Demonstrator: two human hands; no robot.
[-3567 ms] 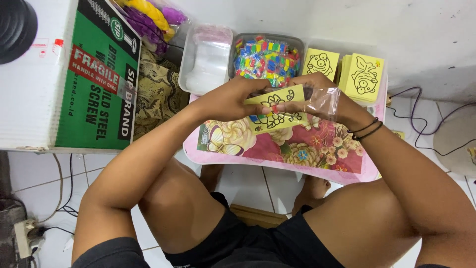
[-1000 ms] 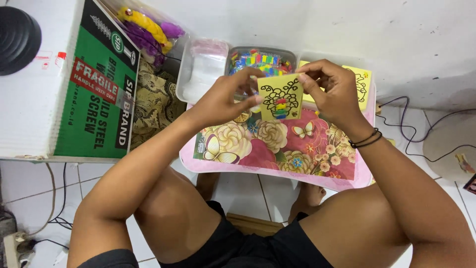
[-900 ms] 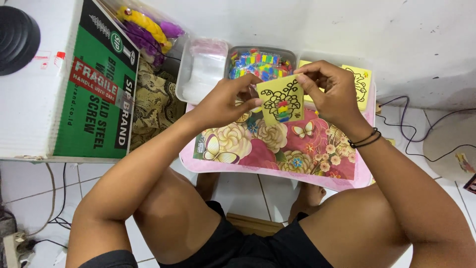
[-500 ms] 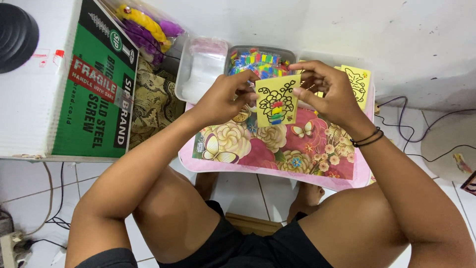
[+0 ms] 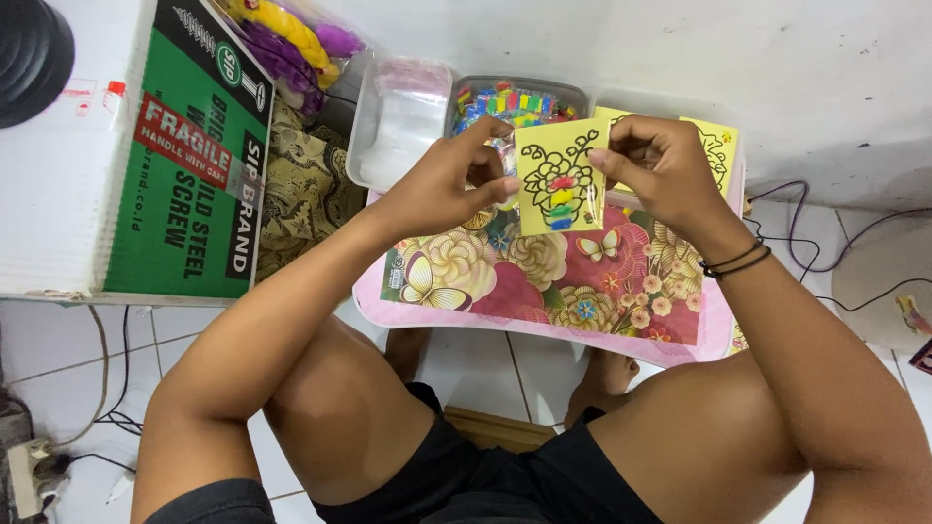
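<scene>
left hand (image 5: 451, 184): pinches yellow card (image 5: 561, 177), upper centre
right hand (image 5: 660, 170): pinches card's other edge
risk: card could bend or slip onto floral worktop (image 5: 544, 281) if grip loosens

Three yellow cards (image 5: 561, 180), two clear tubs (image 5: 403, 121), one cardboard box (image 5: 189, 155).

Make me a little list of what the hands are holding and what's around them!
Left hand: pinches the left edge of a yellow card
Right hand: holds the card's right top corner
Card: black outline drawing, coloured bits in the middle
Table: small, flowery, pink rim
Behind: clear tub of coloured pieces, more yellow cards
Left side: green box
</scene>
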